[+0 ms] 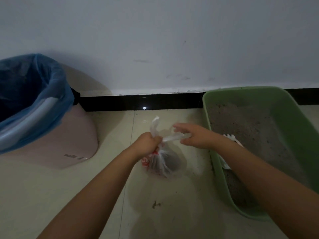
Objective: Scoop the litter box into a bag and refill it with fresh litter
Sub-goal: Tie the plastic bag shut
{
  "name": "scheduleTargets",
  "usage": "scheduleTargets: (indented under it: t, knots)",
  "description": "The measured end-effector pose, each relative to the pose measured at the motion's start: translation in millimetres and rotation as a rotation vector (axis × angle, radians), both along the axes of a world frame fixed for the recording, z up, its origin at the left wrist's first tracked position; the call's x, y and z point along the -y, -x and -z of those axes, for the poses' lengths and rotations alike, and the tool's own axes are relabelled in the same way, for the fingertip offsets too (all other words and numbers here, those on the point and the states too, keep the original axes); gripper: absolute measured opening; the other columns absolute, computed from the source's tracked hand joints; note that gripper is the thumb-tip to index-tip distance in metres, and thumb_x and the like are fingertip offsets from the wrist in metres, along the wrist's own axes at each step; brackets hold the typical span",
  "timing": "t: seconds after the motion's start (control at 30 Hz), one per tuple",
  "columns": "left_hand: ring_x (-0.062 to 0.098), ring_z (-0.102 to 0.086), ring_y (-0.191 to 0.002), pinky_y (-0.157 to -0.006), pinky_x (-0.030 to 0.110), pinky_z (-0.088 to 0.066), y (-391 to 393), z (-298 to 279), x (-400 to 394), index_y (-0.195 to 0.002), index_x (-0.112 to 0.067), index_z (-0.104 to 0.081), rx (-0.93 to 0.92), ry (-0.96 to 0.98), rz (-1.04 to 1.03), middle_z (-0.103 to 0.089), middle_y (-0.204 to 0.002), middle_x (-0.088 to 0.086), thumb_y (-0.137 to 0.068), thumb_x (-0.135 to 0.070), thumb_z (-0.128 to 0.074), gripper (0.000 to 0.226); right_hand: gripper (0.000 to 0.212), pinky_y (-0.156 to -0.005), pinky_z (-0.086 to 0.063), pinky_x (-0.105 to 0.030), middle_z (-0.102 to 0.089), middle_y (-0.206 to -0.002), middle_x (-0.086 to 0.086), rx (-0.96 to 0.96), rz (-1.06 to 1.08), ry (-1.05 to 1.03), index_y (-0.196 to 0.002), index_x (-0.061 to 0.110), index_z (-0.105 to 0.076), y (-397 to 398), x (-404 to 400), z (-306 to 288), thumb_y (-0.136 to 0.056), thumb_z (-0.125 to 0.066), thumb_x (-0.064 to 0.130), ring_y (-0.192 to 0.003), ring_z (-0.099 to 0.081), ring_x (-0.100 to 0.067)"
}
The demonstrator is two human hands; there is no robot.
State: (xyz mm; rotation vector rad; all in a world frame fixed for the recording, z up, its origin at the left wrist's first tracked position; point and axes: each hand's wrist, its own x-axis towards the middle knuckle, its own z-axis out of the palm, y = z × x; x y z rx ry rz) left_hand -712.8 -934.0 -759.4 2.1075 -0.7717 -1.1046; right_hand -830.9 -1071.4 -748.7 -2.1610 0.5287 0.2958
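A small clear plastic bag (162,163) with red print and dark litter inside rests on the tiled floor at the centre. My left hand (148,144) is clenched around the bag's gathered neck, one handle sticking up above the fist. My right hand (191,135) pinches the other handle (172,138) and stretches it to the right. The green litter box (215,163) stands at the right against the wall, holding grey litter (255,131). A white scoop (232,138) lies inside it, mostly hidden behind my right forearm.
A pink bin (69,149) lined with a blue bag (51,94) stands at the left by the wall. A black skirting board (138,102) runs along the wall's base. A few dark crumbs (156,204) lie on the pale tiles near me.
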Motion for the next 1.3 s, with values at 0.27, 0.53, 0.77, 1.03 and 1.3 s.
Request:
scheduleTargets:
  t: [0.27, 0.53, 0.77, 1.03, 1.3]
  knots:
    - [0.011, -0.046, -0.056, -0.058, 0.014, -0.038, -6, -17, -15, -0.064, -0.01, -0.054, -0.092, -0.04, 0.096, -0.05, -0.06, 0.003, -0.096, -0.007, -0.041, 0.035, 0.029, -0.055, -0.029, -0.023, -0.053, -0.095, -0.005, -0.17, -0.184, 0.295, -0.113, 0.008, -0.058, -7, -14, -19, -0.098, -0.034, 0.009, -0.079, -0.049, -0.017]
    - [0.003, -0.061, -0.05, -0.048, 0.011, -0.05, -15, -7, -27, -0.078, -0.004, -0.064, -0.512, 0.127, -0.252, -0.066, -0.054, -0.001, -0.091, 0.002, -0.047, 0.022, 0.035, -0.054, -0.034, -0.02, -0.041, -0.065, 0.005, -0.212, -0.284, 0.067, -0.067, 0.026, -0.046, 7, -18, -61, -0.095, -0.037, 0.005, -0.057, -0.038, -0.008]
    - [0.013, -0.057, -0.058, -0.054, 0.015, -0.049, -3, 3, -23, -0.065, -0.008, -0.062, -0.289, 0.138, -0.302, -0.062, -0.044, -0.006, -0.078, 0.015, -0.06, 0.027, 0.026, -0.055, -0.043, -0.022, -0.045, -0.065, -0.003, -0.682, -0.462, 0.025, -0.101, 0.006, -0.06, 14, -32, 0, -0.089, -0.039, -0.003, -0.055, -0.042, -0.012]
    - [-0.006, -0.062, -0.052, -0.056, 0.006, -0.049, 9, 1, -24, -0.061, -0.008, -0.06, -0.184, 0.251, -0.143, -0.065, -0.049, -0.012, -0.075, 0.016, -0.063, 0.028, 0.042, -0.096, -0.038, -0.03, -0.054, -0.126, -0.006, -0.083, -0.244, 0.312, -0.126, 0.013, -0.052, 2, -23, 0, -0.087, -0.06, 0.023, -0.114, -0.049, -0.021]
    - [-0.003, -0.054, -0.052, -0.052, 0.016, -0.043, 12, 11, -18, -0.06, -0.017, -0.056, 0.268, 0.322, -0.252, -0.053, -0.06, -0.011, -0.079, 0.011, -0.06, 0.034, 0.023, -0.061, -0.026, -0.01, -0.038, -0.061, 0.008, 0.141, -0.173, 0.332, -0.07, 0.008, -0.057, -3, -42, 17, -0.09, -0.047, 0.008, -0.078, -0.036, -0.015]
